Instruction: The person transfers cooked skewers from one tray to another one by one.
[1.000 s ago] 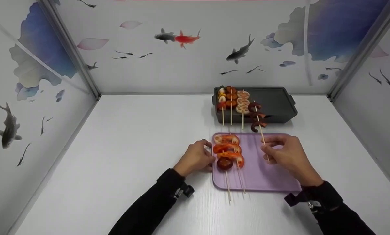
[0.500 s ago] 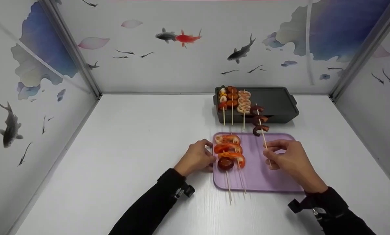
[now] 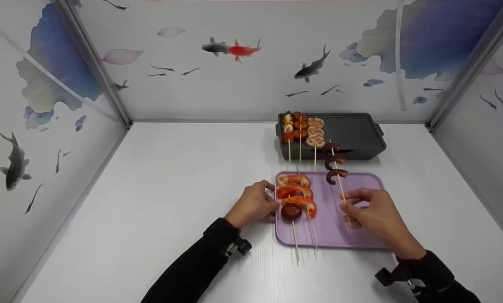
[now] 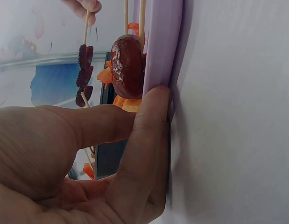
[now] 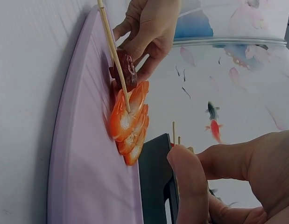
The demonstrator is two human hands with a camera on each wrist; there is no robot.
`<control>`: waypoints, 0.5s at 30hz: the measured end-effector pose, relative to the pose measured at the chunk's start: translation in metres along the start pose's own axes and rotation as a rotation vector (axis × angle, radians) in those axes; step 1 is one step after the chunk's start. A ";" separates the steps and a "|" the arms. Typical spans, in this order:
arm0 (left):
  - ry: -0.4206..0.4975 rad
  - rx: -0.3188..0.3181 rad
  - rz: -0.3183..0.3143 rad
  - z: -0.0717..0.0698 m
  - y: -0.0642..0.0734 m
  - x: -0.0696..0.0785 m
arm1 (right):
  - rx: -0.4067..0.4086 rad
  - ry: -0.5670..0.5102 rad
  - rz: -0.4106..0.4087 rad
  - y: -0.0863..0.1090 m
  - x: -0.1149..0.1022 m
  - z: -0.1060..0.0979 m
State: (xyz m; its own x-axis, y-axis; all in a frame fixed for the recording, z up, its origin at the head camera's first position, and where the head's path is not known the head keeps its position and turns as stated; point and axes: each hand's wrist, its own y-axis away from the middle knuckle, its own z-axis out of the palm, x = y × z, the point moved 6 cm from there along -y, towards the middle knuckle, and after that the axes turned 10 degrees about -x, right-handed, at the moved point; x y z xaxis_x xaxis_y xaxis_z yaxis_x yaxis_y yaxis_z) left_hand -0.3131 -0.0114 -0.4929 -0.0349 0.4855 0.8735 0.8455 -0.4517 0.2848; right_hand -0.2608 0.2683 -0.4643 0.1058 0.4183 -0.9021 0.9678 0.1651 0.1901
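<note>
My right hand (image 3: 369, 208) pinches the bamboo stick of a skewer with dark red octopus tentacles (image 3: 336, 160). It holds the skewer tilted above the lilac tray (image 3: 356, 237), with its tip overlapping the grill's front in the head view. At the tray's left rim, my left hand (image 3: 253, 203) grips the edge between thumb and fingers. On the tray's left side lie a shrimp skewer (image 3: 298, 192) and a skewer with a round, glossy brown piece (image 3: 291, 211), their sticks jutting past the front rim. The left wrist view shows the brown piece (image 4: 127, 67) close by the fingers.
Behind the tray stands a dark grill (image 3: 352, 130). On its left half lie a mixed vegetable skewer (image 3: 288, 126), a skewer of orange-brown slices (image 3: 300, 125) and a lotus root skewer (image 3: 315, 131). Printed panels (image 3: 251, 92) wall in the white table (image 3: 184, 168).
My right hand has drawn the octopus skewer slightly back toward me, away from the grill and over the tray. The left hand has kept its place at the rim.
</note>
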 end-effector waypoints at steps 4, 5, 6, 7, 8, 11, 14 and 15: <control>0.001 -0.011 0.013 0.001 0.000 -0.001 | -0.008 0.002 0.002 0.004 0.001 0.003; -0.006 -0.011 0.013 0.001 0.000 -0.001 | -0.011 -0.003 -0.002 0.005 0.001 0.004; -0.014 -0.011 0.013 0.001 0.000 -0.001 | -0.012 -0.008 -0.006 0.006 0.001 0.005; -0.018 -0.012 0.013 0.001 0.000 -0.001 | -0.013 -0.015 -0.009 0.006 0.000 0.006; -0.021 -0.011 0.011 0.001 -0.001 -0.001 | -0.014 -0.020 -0.012 0.007 0.000 0.006; -0.019 -0.011 0.001 0.000 -0.001 -0.001 | -0.014 -0.031 -0.015 0.008 0.000 0.008; -0.012 -0.009 -0.006 0.000 -0.001 0.000 | -0.012 -0.018 -0.010 0.008 0.001 0.009; -0.013 -0.008 -0.006 0.000 -0.001 0.000 | -0.008 -0.005 -0.006 0.008 0.001 0.009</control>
State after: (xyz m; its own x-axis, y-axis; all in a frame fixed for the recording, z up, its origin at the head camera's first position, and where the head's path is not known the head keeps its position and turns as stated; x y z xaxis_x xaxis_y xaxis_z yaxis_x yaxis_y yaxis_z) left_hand -0.3140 -0.0111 -0.4929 -0.0331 0.4975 0.8668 0.8412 -0.4545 0.2930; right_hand -0.2507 0.2618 -0.4677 0.1013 0.4133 -0.9050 0.9666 0.1744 0.1879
